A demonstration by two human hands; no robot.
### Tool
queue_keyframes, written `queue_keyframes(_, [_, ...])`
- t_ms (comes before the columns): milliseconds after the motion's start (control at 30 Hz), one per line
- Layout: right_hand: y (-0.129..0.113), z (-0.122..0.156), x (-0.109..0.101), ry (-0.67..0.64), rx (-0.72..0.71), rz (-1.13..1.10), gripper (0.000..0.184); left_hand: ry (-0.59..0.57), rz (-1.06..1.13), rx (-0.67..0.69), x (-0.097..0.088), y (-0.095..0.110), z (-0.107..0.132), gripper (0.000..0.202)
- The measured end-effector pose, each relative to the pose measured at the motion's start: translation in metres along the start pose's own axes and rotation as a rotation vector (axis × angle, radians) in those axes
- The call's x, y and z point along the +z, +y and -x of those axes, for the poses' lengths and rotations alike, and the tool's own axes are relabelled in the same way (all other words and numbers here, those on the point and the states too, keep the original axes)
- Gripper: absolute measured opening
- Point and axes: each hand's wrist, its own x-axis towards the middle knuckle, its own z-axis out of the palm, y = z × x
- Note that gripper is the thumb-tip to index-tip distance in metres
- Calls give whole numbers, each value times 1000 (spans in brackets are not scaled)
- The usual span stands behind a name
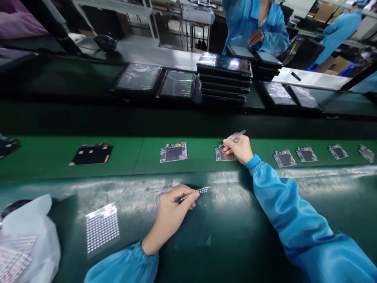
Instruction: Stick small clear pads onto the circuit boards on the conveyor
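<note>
My right hand reaches out to the green conveyor belt and pinches metal tweezers, their tip on a circuit board. Nearer to me, my left hand rests on the dark bench and pinches a narrow strip of small white dotted pieces. Both arms wear blue sleeves.
More circuit boards lie along the belt, and a black panel at left. A sheet of small squares and a white bag sit at lower left. Stacked dark trays stand beyond. People in blue coats work opposite.
</note>
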Motion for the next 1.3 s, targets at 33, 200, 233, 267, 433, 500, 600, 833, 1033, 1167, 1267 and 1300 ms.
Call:
queue_keyframes(33, [1, 0, -1, 2, -5, 4, 27, 1, 2, 0, 0, 0, 0, 16])
queue_keyframes(200, [3, 3, -8, -2, -44, 39, 23, 10, 7, -6, 1, 0, 0, 15])
queue_keyframes(233, [2, 4, -10, -2, -53, 46, 23, 11, 7, -8, 1, 0, 0, 15])
queue_keyframes(267, [2, 6, -11, -2, -61, 51, 24, 11, 6, -10, 0, 0, 0, 15])
queue_keyframes(433, [1, 11, -17, -7, -76, 28, 31, 11, -11, -1, 0, -1, 0, 15])
queue_keyframes(500, [1, 10, -20, 1, -74, 20, 32, 7, -9, -2, 0, -1, 0, 15])
queue_keyframes(600, [-3, 13, -23, 19, -63, 29, 33, 8, 2, -21, 1, 0, 0, 15])
queue_keyframes(833, [-45, 86, 3, -211, -161, -63, 27, 7, 50, -73, 2, 4, 2, 15])
queue_keyframes(1033, [-54, 134, 35, -456, -79, -55, 23, -7, 82, -102, 4, 3, 2, 17])
queue_keyframes(1167, [-48, 132, 39, -462, -54, -78, 23, -16, 96, -114, 3, 2, 3, 18])
queue_keyframes(1267, [-46, 131, 38, -457, -50, -90, 20, -21, 104, -126, 4, 0, 4, 17])
queue_keyframes(1300, [-45, 131, 38, -457, -51, -94, 19, -21, 104, -127, 4, -1, 5, 17])
